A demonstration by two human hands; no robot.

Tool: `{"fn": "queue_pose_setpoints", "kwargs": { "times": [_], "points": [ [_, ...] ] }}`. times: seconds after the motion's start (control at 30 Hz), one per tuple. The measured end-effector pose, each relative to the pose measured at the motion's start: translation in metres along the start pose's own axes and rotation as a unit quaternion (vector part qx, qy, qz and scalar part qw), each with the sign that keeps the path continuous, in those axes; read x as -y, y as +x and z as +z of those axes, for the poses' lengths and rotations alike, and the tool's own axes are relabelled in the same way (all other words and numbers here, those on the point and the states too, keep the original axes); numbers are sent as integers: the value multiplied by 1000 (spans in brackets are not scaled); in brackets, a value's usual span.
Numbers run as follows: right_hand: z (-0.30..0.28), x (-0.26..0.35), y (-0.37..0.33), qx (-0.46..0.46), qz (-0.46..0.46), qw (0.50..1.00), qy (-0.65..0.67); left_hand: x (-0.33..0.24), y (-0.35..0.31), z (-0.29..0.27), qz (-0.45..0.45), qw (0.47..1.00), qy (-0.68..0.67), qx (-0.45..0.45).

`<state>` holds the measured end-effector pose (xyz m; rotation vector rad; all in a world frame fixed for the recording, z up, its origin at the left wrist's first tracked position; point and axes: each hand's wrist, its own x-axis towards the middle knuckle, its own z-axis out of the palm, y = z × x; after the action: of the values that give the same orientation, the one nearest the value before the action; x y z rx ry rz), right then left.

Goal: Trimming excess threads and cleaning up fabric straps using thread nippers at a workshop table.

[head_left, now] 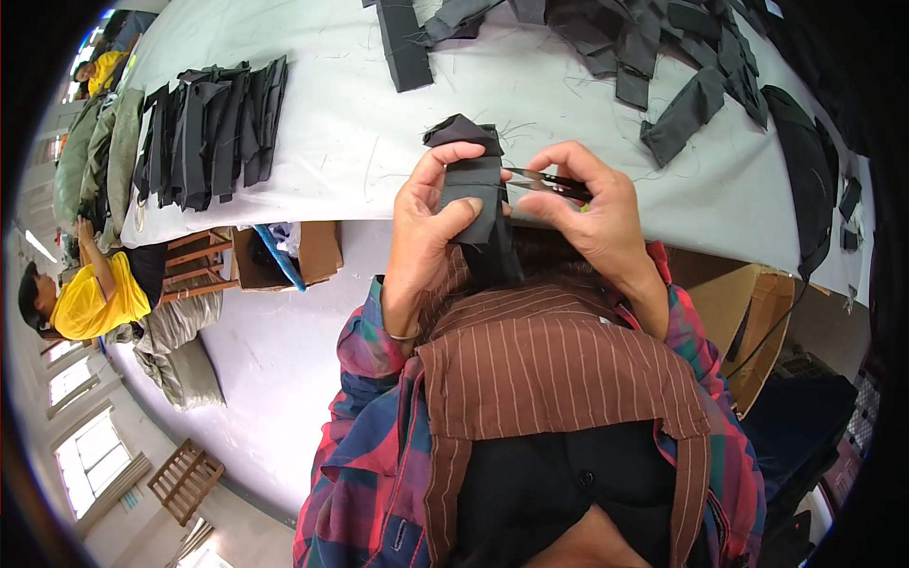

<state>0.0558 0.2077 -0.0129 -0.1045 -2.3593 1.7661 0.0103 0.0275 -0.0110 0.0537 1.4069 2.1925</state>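
Note:
My left hand (433, 210) grips a folded strip of dark grey fabric (471, 186) at the table's near edge, thumb on top. The lower end of the strip hangs down toward my apron. In my right hand (598, 201) is a pair of small black thread snips (561, 184), held between thumb and fingers. Their pointed blades reach left to the right edge of the fabric strip, close to my left fingertips. Whether the blades touch a thread there I cannot tell.
A row of stacked dark fabric strips (213, 133) lies on the white-covered table (331, 114) at left. More loose pieces (606, 38) are heaped at the far right. Cardboard boxes (320, 254) stand below. A person in yellow (95, 298) sits at far left.

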Motion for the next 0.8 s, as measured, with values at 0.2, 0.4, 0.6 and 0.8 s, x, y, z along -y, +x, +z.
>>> {"fn": "queue_pose_setpoints", "kwargs": {
  "times": [0.2, 0.4, 0.6, 0.8],
  "points": [
    [12, -13, 4, 41, -35, 998, 14, 6, 2, 0, 7, 996, 86, 11],
    [-17, -16, 19, -116, -41, 992, 41, 0, -1, -4, -35, 997, 36, 56],
    [-19, 2, 20, -89, -31, 994, -48, -5, 1, 6, -64, 996, 23, 56],
    [0, 0, 26, -21, -26, 997, 69, -9, -9, 16, -10, 985, 135, 104]
  ]
}}
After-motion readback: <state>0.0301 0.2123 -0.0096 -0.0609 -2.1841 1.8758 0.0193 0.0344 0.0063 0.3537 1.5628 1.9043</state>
